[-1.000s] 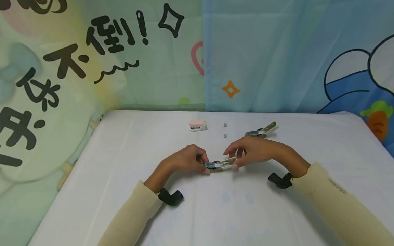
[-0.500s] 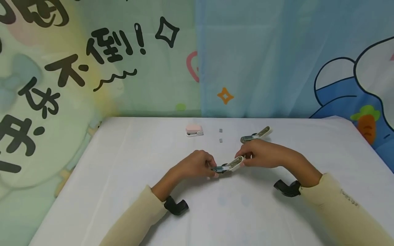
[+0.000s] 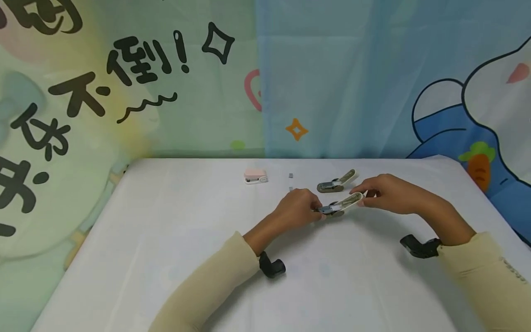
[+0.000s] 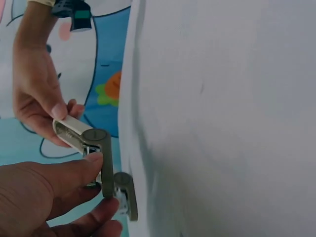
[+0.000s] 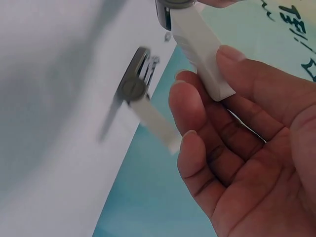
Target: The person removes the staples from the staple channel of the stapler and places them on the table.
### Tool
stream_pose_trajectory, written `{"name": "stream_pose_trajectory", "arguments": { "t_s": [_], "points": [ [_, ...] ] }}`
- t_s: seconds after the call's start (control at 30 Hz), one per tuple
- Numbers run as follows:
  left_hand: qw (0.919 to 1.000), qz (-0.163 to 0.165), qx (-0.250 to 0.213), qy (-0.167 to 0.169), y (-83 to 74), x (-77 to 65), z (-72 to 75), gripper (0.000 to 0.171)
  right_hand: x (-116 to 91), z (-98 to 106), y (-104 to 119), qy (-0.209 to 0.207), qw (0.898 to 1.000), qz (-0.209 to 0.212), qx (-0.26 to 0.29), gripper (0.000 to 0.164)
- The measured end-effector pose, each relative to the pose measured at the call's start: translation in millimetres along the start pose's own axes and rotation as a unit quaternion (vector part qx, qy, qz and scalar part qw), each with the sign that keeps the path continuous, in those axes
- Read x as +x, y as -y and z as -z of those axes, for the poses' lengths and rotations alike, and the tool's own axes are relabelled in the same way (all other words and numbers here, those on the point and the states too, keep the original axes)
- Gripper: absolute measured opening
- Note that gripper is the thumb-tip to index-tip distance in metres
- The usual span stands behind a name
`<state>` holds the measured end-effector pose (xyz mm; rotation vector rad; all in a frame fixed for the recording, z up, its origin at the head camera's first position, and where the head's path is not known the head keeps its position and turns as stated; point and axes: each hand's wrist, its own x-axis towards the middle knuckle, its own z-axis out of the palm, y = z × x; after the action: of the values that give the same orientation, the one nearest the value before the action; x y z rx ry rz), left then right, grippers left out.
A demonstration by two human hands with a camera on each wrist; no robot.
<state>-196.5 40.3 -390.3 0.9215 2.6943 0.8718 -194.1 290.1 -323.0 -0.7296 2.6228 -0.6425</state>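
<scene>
Left hand (image 3: pixel 296 211) is pinching the grey end of an opened stapler (image 3: pixel 342 204), right hand (image 3: pixel 394 193) has the white handle, just in front of a second open stapler (image 3: pixel 332 186). Left fingers cover the tip, and the right wrist cam crops that end. Little grey pieces (image 3: pixel 291 175) behind are too tiny to make out.

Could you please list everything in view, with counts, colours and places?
Held stapler: 1, grey-green and cream, opened, between both hands
Second stapler: 1, grey-green and cream, opened, on the table behind it
Small stapler: 1, pink and white, far left of these
Small pieces: 2, grey, right of the small stapler
Table: 1, white-covered
Printed backdrop: green and blue, behind the table
Wrist devices: 2, black
Sleeves: 2, beige
Left hand: 1, grips the base
Right hand: 1, pinches the cream arm
</scene>
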Motion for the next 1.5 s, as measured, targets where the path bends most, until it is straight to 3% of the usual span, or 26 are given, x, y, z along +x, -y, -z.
{"name": "stream_pose_trajectory", "arguments": {
  "t_s": [0.2, 0.37, 0.47, 0.63, 0.8, 0.97, 1.07, 1.27, 1.4, 1.5],
  "points": [
    [0.999, 0.009, 0.042, -0.014, -12.4, 18.7, -11.2, 0.018, -5, 3, -16, -0.007, 0.999, -0.029, -0.027, 0.038],
    [0.9961, 0.036, 0.08, -0.013, -21.6, 28.6, -19.3, 0.02, -10, 0, -29, -0.016, 0.999, -0.04, -0.023, 0.038],
    [0.9942, 0.05, 0.095, -0.009, -25.0, 31.2, -23.2, 0.019, -12, -4, -36, -0.015, 0.999, -0.044, -0.014, 0.038],
    [0.9906, 0.066, 0.12, 0.002, -21.5, 30.2, -30.6, 0.02, -9, -10, -42, 0.021, 0.998, -0.053, 0.024, 0.039],
    [0.9907, 0.064, 0.119, 0.019, -15.9, 26.3, -28.4, 0.027, -2, -5, -37, 0.051, 0.997, -0.06, 0.023, 0.042],
    [0.9903, 0.072, 0.103, 0.059, -13.1, 21.6, -10.9, 0.039, 8, 8, -26, 0.062, 0.996, -0.069, -0.014, 0.057],
    [0.9915, 0.072, 0.092, 0.058, -9.2, 17.6, 5.4, 0.041, 13, 16, -14, 0.043, 0.996, -0.072, -0.041, 0.056],
    [0.9948, 0.062, 0.077, -0.024, 21.8, 9.0, 41.1, 0.037, 28, 21, 16, -0.017, 0.997, -0.034, -0.062, 0.038],
    [0.9903, 0.088, 0.083, -0.069, 49.3, 3.6, 68.2, 0.039, 48, 18, 37, -0.046, 0.997, 0.018, -0.059, 0.031],
    [0.9862, 0.121, 0.082, -0.078, 66.7, -1.1, 85.6, 0.044, 69, 9, 50, -0.067, 0.995, 0.049, -0.05, 0.029]
  ]
}}
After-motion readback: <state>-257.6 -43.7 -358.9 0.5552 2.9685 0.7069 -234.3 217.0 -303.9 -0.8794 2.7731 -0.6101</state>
